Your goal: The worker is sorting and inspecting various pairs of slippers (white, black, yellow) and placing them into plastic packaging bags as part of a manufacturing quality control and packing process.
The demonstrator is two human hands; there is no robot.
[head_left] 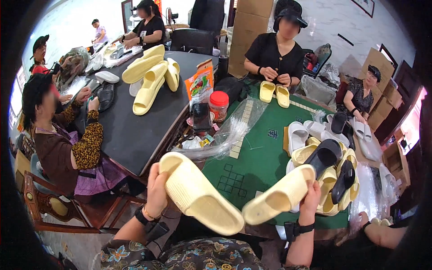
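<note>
My left hand [156,191] grips a pale yellow slide slipper [202,191] by one end, its fingers behind it. In my right hand [311,197] is a second pale yellow slide slipper [280,194], held by the end near the slipper pile. Both are raised over the table's near edge and tilted, so their low ends meet or nearly meet in the middle. Beside my right hand lies a heap of slides, with a black slipper [324,156] on top and a white slipper [297,136] at its far side.
A green table [256,164] lies ahead, with a clear plastic bag [243,123] across it. A dark table [135,130] at the left bears more yellow slippers [150,90], beside a red-lidded jar [219,105]. Several people work around; one opposite has a yellow pair [274,93] in front.
</note>
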